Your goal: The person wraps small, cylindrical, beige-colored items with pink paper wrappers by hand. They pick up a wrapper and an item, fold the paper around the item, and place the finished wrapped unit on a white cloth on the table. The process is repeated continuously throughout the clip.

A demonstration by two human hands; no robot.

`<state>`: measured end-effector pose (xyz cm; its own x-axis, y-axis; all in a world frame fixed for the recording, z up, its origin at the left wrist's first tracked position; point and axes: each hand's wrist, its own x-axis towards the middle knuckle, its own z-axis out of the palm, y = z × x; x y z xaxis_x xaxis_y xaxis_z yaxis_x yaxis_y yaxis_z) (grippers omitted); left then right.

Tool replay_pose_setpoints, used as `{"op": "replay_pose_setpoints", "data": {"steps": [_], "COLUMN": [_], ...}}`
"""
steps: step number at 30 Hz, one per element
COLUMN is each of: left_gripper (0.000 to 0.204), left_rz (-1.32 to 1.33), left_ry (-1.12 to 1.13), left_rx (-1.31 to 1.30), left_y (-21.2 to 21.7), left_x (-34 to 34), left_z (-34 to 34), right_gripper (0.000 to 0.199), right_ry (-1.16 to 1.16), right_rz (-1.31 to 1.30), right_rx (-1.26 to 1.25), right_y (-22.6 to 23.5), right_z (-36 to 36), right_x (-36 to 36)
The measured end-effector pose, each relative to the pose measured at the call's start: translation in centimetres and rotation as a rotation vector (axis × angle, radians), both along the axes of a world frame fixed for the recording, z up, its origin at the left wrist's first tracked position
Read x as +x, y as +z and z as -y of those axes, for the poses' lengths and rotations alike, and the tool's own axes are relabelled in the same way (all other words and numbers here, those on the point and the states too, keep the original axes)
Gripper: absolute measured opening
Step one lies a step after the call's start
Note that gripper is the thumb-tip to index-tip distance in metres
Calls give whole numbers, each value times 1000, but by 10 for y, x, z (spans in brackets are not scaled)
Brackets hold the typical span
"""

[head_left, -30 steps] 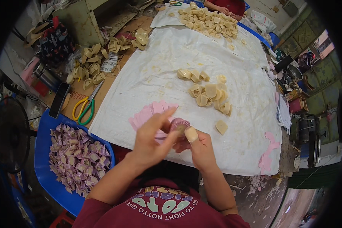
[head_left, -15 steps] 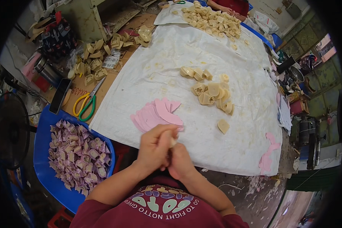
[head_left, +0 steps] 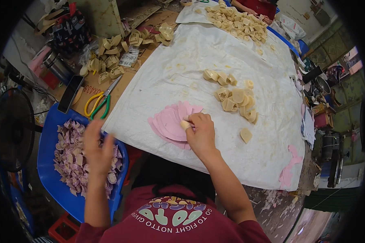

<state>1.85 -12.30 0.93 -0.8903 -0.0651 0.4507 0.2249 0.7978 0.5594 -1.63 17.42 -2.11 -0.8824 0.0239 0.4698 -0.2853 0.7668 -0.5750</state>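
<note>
By the near edge of the tabletop (head_left: 162, 77), the right hand (head_left: 200, 130), fingers curled, meets fanned pink pieces (head_left: 169, 124); its grip is unclear. Over the right side of the blue basin (head_left: 47, 160), the left hand (head_left: 98, 152) spreads wide, blurred.

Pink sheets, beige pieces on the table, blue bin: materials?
Pink sheets: probably thin fabric or synthetic leather; matte, lying flat, fanned.
Beige pieces: likely moulded plastic or resin, slight sheen; rounded forms, some hollowed, soft highlights.
Blue bin: likely plastic, smooth; uniform colour, rounded, moulded-looking shape.
</note>
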Motion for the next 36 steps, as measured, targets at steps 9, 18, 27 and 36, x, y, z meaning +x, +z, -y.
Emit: {"op": "replay_pose_setpoints", "data": {"steps": [9, 18, 27, 36], "left_gripper": [43, 37, 43, 48], "left_rz": [73, 984, 778, 753], "left_ry": [-619, -482, -453, -479], "left_rx": [63, 1245, 1579, 1670], "left_y": [-28, 2, 7, 12], "left_x": [-22, -34, -47, -41], "left_z": [-137, -147, -152, -176], "right_gripper": [20, 26, 46, 40], "right_ry": [-132, 345, -619, -381], "right_rz": [54, -302, 75, 287], "right_rx": [-638, 102, 252, -466], "right_y": [9, 38, -17, 17], "right_z": [-35, -15, -143, -95], "right_x": [1, 35, 69, 71]}}
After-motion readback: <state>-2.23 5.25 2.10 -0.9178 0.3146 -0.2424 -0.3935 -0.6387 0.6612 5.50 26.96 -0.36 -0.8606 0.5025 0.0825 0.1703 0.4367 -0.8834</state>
